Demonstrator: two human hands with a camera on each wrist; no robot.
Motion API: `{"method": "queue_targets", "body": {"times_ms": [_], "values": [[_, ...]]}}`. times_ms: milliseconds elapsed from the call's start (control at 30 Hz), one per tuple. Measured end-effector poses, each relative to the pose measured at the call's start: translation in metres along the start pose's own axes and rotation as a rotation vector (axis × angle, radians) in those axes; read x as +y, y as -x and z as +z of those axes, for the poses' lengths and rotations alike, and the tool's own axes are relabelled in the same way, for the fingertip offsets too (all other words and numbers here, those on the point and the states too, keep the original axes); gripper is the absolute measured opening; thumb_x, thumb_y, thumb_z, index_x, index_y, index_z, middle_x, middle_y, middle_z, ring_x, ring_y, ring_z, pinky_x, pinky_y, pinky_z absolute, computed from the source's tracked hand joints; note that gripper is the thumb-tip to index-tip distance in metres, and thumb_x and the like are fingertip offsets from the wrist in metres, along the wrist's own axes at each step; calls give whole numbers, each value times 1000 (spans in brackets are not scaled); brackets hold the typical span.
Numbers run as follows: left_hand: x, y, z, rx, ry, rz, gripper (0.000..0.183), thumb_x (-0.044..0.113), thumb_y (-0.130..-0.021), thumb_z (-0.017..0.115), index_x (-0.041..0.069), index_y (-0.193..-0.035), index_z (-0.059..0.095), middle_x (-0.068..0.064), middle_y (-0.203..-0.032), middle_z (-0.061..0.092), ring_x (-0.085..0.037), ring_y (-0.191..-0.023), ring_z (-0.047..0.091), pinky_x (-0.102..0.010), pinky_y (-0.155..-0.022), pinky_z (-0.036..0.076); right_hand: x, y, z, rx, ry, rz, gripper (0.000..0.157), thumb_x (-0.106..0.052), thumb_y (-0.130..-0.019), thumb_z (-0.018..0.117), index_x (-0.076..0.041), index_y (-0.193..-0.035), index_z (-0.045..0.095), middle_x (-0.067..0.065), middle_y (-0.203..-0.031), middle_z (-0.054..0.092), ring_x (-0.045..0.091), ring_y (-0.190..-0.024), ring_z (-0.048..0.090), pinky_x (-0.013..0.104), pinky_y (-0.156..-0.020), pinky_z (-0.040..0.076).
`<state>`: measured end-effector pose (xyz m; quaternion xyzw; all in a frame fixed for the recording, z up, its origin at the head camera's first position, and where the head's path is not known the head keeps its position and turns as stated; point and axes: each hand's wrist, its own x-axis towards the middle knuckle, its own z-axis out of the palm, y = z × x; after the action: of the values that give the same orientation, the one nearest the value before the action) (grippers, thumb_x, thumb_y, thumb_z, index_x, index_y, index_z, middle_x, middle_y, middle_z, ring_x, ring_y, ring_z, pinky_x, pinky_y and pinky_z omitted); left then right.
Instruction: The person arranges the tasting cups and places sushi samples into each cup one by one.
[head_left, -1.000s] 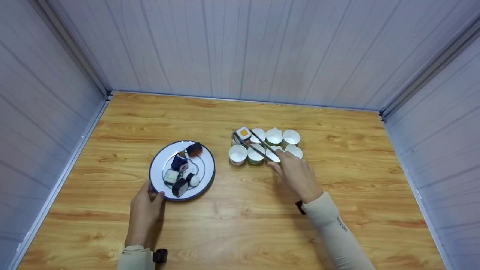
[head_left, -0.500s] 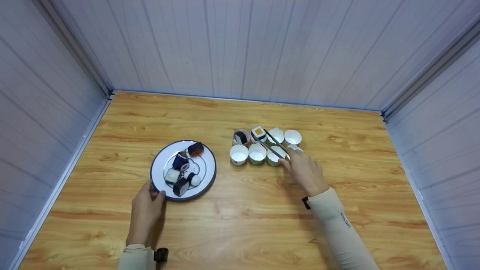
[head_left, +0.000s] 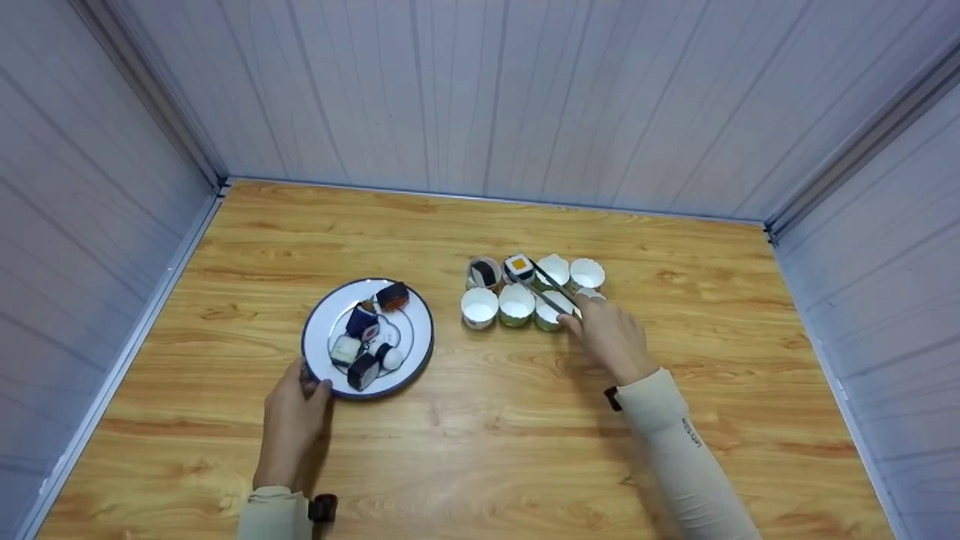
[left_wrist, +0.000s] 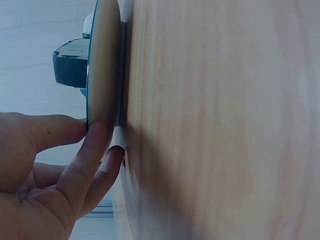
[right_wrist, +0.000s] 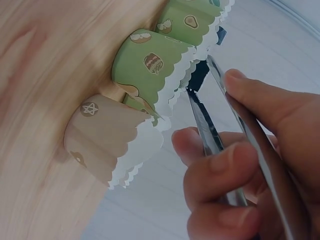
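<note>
My left hand (head_left: 291,420) pinches the near-left rim of a white, blue-edged plate (head_left: 319,330), thumb on the rim and fingers beneath. Several toy sushi pieces (head_left: 363,371) lie on the plate. My right hand (head_left: 611,341) holds metal tongs (right_wrist: 260,145) between thumb and fingers. Their tips stand at both sides of a sushi piece (head_left: 519,265) with a white top, orange centre and dark wrap. This piece sits at the mouth of the second cup from the left in the back row; its dark side (right_wrist: 199,75) shows between the tips in the right wrist view.
Scalloped paper cups stand close together in two rows, among them a front-left cup (head_left: 479,307) and a back-right cup (head_left: 587,274). The back-left cup (head_left: 484,283) holds a dark-and-white sushi piece. White panel walls (head_left: 480,97) border the wooden table (head_left: 465,450).
The tongs and the orange-centred sushi piece have moved right from over the back-left cup to the second cup, and the piece now sits slightly lower. The left hand stays on the plate.
</note>
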<state>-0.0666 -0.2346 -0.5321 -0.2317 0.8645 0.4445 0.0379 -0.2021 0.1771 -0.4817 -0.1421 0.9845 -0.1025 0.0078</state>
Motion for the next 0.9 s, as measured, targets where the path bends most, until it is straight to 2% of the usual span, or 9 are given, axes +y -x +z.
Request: {"method": "queue_targets", "body": {"times_ms": [133, 300, 533, 733, 900], "values": [[1, 0, 1, 17, -11, 4, 54, 6, -102, 55, -9, -150, 33, -30, -132, 54, -38, -117, 56, -49, -98, 49, 0, 0, -1, 13, 5, -6, 38, -41, -97, 65, -5, -105, 66, 16, -86, 66, 37, -68, 64, 51, -52, 50], [1, -2, 1, 9, -8, -23, 55, 6, -102, 54, -8, -151, 32, -29, -135, 52, -38, -120, 54, -49, -100, 48, 1, 0, -1, 30, -8, -23, 37, -41, -97, 65, -4, -106, 66, 15, -87, 67, 36, -69, 64, 52, -53, 50], [0, -2, 1, 10, -7, -20, 56, 6, -102, 54, -8, -151, 31, -30, -134, 52, -39, -119, 55, -49, -100, 48, 0, 2, -2, 30, -22, -24, 38, -40, -98, 65, -4, -107, 65, 14, -87, 67, 34, -68, 63, 51, -53, 50], [0, -2, 1, 3, 5, -45, 57, 6, -102, 54, -7, -152, 30, -29, -135, 52, -38, -119, 55, -48, -100, 48, -7, 5, -4, 2, -19, -14, 40, -43, -98, 63, -6, -115, 66, 11, -90, 66, 30, -70, 61, 48, -52, 49], [1, -3, 2, 0, 6, -49, 58, 6, -102, 54, -6, -153, 29, -28, -135, 52, -37, -118, 55, -48, -100, 48, -19, 14, -5, 6, -20, -51, 51, -48, -98, 60, -5, -127, 62, 9, -91, 66, 29, -70, 61, 46, -53, 50]]}}
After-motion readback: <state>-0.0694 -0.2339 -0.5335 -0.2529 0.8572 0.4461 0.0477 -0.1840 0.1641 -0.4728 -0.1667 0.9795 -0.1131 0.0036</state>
